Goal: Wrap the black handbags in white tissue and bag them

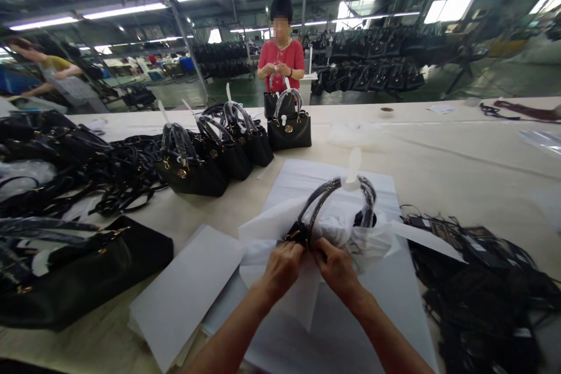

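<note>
In front of me a black handbag (300, 234) is mostly covered by thin white paper (263, 223). Its two arched handles (323, 194) stand up in clear plastic wrap, with a white tag (352, 170) at the top. At the near base of the handles, my left hand (283, 264) is closed with its fingertips on the bag's dark edge. My right hand (336, 269) pinches close beside it, thumb and fingers together at the same spot. The exact part between the fingertips is hidden. Under the bag lies a stack of white sheets (377, 327).
Black handbags (193, 178) stand in a row at left, with another handbag (87, 269) nearer me. Black straps (127, 158) lie behind it. Thick white sheets (188, 292) are left of my arms; dark strap pieces (477, 286) pile at right. A co-worker (281, 58) stands across the table.
</note>
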Demonstrator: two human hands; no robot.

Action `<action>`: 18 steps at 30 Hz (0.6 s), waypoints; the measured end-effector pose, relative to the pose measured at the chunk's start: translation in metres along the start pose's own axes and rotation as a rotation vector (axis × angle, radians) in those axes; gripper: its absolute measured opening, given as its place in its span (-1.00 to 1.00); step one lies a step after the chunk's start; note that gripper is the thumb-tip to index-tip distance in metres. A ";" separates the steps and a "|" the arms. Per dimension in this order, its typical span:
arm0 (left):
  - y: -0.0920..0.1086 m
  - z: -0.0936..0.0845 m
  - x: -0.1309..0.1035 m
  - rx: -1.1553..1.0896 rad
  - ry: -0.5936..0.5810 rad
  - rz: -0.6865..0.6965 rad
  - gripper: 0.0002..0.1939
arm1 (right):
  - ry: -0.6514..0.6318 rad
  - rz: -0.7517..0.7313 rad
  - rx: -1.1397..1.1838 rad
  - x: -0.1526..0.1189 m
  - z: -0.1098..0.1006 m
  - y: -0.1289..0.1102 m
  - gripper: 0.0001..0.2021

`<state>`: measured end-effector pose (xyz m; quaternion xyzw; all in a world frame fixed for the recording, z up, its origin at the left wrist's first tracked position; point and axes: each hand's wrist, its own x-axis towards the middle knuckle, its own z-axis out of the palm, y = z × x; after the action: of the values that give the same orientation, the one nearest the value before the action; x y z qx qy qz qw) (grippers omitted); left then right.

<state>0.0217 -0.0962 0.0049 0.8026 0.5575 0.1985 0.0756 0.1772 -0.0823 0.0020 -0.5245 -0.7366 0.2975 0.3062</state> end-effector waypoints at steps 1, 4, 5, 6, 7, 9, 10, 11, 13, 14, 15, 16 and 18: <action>0.000 -0.001 0.001 0.001 -0.003 -0.010 -0.88 | 0.017 -0.019 -0.013 -0.003 0.003 0.001 -0.83; -0.002 -0.009 0.007 0.013 -0.020 -0.033 -0.86 | 0.052 -0.081 -0.125 -0.008 0.006 0.001 -0.78; -0.002 -0.012 0.009 0.017 -0.022 -0.040 -0.86 | 0.062 -0.092 -0.169 -0.008 0.007 0.001 -0.77; -0.003 -0.016 0.011 0.021 -0.021 -0.051 -0.85 | 0.074 -0.094 -0.196 -0.008 0.007 0.000 -0.76; -0.004 -0.019 0.012 0.020 -0.022 -0.063 -0.85 | 0.081 -0.089 -0.198 -0.008 0.007 0.000 -0.75; -0.005 -0.024 0.013 -0.003 -0.037 -0.063 -0.84 | 0.090 -0.068 -0.141 -0.009 0.007 0.000 -0.74; -0.006 -0.025 0.012 -0.024 -0.043 -0.035 -0.84 | 0.090 -0.058 -0.096 -0.009 0.008 0.000 -0.74; -0.006 -0.026 0.011 -0.045 -0.037 0.013 -0.83 | 0.087 -0.051 -0.049 -0.010 0.008 0.000 -0.74; -0.006 -0.025 0.006 -0.066 0.019 0.140 -0.82 | 0.075 -0.042 0.051 -0.012 0.009 0.000 -0.75; -0.005 -0.023 0.004 -0.066 0.062 0.195 -0.81 | 0.065 -0.032 0.104 -0.013 0.009 -0.001 -0.75; -0.004 -0.022 0.002 -0.069 0.101 0.236 -0.80 | 0.046 -0.016 0.161 -0.014 0.008 -0.001 -0.75; -0.003 -0.020 -0.001 -0.079 0.127 0.260 -0.80 | 0.019 0.006 0.222 -0.016 0.007 -0.001 -0.74; 0.000 -0.017 -0.005 -0.128 0.136 0.283 -0.83 | -0.052 0.063 0.373 -0.018 0.002 0.000 -0.70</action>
<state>0.0133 -0.1021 0.0188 0.8513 0.4290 0.2961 0.0602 0.1802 -0.1002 -0.0018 -0.4736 -0.6598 0.4518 0.3692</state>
